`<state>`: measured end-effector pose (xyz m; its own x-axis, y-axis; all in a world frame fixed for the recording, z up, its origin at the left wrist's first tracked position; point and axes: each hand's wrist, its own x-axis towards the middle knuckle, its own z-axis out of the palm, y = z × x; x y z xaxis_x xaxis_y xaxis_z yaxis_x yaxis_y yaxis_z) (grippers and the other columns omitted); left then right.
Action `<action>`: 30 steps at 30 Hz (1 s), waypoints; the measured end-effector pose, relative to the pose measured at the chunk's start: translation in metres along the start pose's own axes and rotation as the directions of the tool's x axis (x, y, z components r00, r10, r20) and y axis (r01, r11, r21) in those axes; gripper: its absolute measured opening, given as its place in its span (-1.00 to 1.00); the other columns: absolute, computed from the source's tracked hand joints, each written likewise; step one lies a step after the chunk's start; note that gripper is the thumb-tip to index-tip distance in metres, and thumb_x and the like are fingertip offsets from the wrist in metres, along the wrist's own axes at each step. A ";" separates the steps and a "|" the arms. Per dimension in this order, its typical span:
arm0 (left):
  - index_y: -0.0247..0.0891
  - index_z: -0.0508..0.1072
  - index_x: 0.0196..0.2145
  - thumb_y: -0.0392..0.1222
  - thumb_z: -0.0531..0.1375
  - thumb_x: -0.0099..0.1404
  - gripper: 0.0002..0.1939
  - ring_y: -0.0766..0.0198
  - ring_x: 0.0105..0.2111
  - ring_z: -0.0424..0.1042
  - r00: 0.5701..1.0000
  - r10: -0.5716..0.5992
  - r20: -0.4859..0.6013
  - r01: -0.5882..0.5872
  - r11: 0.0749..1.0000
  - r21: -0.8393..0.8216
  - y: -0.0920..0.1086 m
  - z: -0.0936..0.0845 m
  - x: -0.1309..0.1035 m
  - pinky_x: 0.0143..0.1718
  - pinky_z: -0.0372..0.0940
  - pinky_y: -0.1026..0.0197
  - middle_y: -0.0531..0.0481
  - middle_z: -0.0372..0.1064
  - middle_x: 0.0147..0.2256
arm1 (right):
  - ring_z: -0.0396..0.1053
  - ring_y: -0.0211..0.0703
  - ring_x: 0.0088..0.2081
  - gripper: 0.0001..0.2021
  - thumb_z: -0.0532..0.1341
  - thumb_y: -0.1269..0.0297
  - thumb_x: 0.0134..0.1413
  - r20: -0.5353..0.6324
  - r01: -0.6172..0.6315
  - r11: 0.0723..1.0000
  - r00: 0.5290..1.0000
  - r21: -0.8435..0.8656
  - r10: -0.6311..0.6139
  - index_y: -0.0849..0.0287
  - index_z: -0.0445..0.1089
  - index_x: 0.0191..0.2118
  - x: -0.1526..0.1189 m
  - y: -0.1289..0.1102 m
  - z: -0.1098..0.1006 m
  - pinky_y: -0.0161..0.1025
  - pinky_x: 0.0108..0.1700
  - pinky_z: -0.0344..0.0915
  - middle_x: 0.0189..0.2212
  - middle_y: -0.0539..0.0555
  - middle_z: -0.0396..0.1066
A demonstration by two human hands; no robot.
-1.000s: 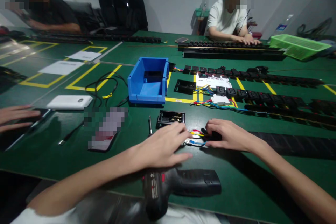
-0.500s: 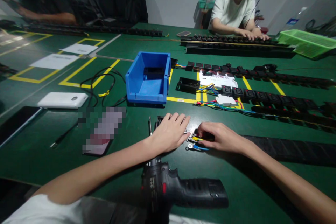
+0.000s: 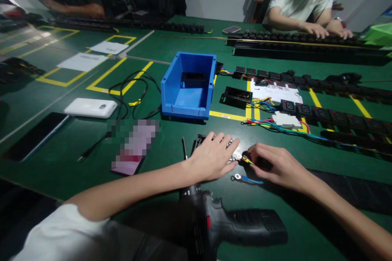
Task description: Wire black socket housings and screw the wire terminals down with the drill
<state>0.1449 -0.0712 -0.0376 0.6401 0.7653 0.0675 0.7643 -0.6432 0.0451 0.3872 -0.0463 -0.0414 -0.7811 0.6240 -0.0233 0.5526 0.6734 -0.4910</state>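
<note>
My left hand (image 3: 214, 157) lies over a small black housing (image 3: 200, 138), its fingers curled across it and hiding most of it. At the housing's right edge, my right hand (image 3: 274, 165) pinches a yellow-green wire (image 3: 248, 160) near its ring terminal (image 3: 239, 156). That terminal is close to my left fingertips; whether it touches the housing I cannot tell. A blue wire (image 3: 252, 180) with a ring terminal lies on the table just below. In front of my left wrist, a black cordless screwdriver (image 3: 245, 222) rests on its side, its bit (image 3: 184, 149) showing beyond my forearm.
Beyond my hands stands a blue bin (image 3: 186, 106) with a black part inside. Socket strips (image 3: 321, 112) with loose wires lie to the right. Phones, a white power bank (image 3: 91, 108) and a black cable (image 3: 122, 98) are left. Two people sit across the green table.
My view has shifted, so the scene sits further left and lower things show differently. My right hand has drawn the yellow-green wire up closer to the housing, apart from the blue wire.
</note>
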 end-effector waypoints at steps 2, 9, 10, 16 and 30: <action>-0.36 0.10 0.24 0.06 -0.05 0.42 -0.43 -0.01 -0.06 0.24 1.000 0.012 0.006 -0.012 1.000 -0.013 0.001 -0.001 0.000 -0.07 0.10 0.01 -0.21 0.26 0.02 | 0.30 -0.27 -0.27 -0.87 0.12 0.25 0.22 -0.011 0.012 1.000 1.000 -0.007 -0.012 0.21 0.25 -0.24 0.000 0.000 0.000 -0.35 -0.21 0.24 -0.25 0.11 0.34; -0.36 0.09 0.23 -0.04 0.02 0.41 -0.46 0.03 -0.02 0.26 0.995 0.103 0.019 -0.100 0.989 -0.108 0.003 -0.007 -0.003 -0.04 0.12 0.04 -0.20 0.27 0.00 | 0.36 -0.17 -0.11 -0.69 0.10 0.27 0.24 -0.007 0.104 0.989 0.994 -0.109 -0.105 0.15 0.28 0.07 0.000 0.001 0.003 -0.29 -0.11 0.31 -0.05 0.18 0.33; -0.36 0.09 0.23 -0.03 0.04 0.40 -0.45 0.03 -0.02 0.27 0.993 0.117 0.021 -0.113 0.986 -0.124 0.003 -0.007 -0.003 -0.04 0.14 0.05 -0.20 0.27 0.00 | 0.36 -0.16 -0.08 -0.68 0.10 0.26 0.24 -0.011 0.113 0.987 0.993 -0.118 -0.115 0.14 0.27 0.09 0.000 0.001 0.003 -0.28 -0.09 0.31 -0.03 0.18 0.32; -0.33 0.08 0.23 -0.04 0.11 0.34 -0.41 0.02 0.20 0.11 0.977 0.207 -0.058 -0.215 0.946 -0.242 0.003 -0.021 -0.006 0.18 0.09 0.02 -0.26 0.08 0.21 | 0.37 -0.18 -0.09 -0.69 0.07 0.19 0.30 -0.026 0.099 0.992 0.995 -0.073 -0.101 0.13 0.32 0.08 -0.001 -0.003 0.002 -0.27 -0.07 0.29 -0.09 0.15 0.37; -0.42 0.05 0.22 0.24 0.04 0.28 -0.22 -0.27 0.07 0.25 0.679 -0.730 -0.070 0.732 0.681 0.002 -0.104 -0.012 -0.160 0.05 0.21 -0.19 -0.39 0.22 0.07 | 0.36 -0.25 -0.24 -0.70 0.02 0.13 0.34 0.061 0.012 1.000 0.998 0.023 -0.014 0.16 0.39 -0.04 0.000 -0.004 -0.002 -0.30 -0.18 0.21 -0.24 0.09 0.42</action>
<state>-0.0379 -0.1268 -0.0408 -0.1288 0.9882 0.0832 0.9894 0.1224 0.0782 0.3852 -0.0484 -0.0379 -0.8050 0.5892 -0.0697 0.5359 0.6718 -0.5113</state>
